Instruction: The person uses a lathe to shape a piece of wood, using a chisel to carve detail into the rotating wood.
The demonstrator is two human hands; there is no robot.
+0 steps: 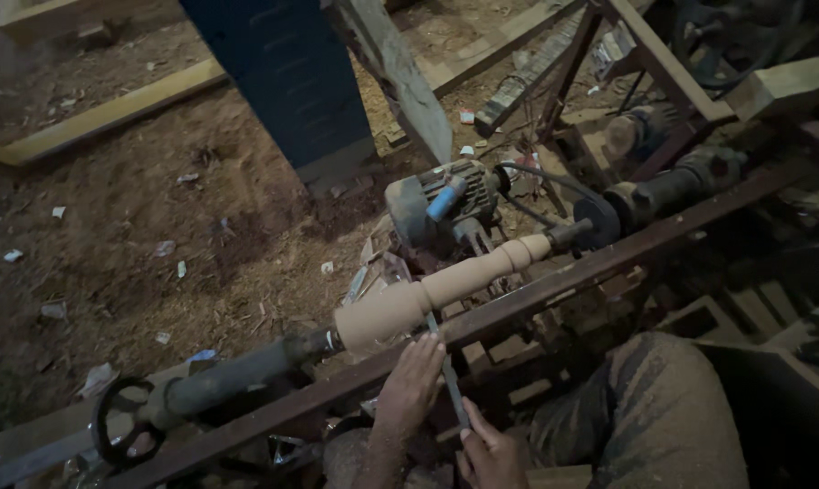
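Nearest to me, the right hand closes around the lower end of a thin chisel, and the left hand presses its fingers on the blade. The chisel points up and away to the turned wooden spindle, which lies just beyond the left hand between the lathe ends, long axis from lower left to upper right; behind it sits the motor on the sawdust floor.

Sawdust-covered floor; paper scraps, wooden planks lying on it.

spindle: pale bare wood, smooth, matt
chisel: dull grey metal
rail: rusty rough metal (flaking brown)
floor: coarse sawdust
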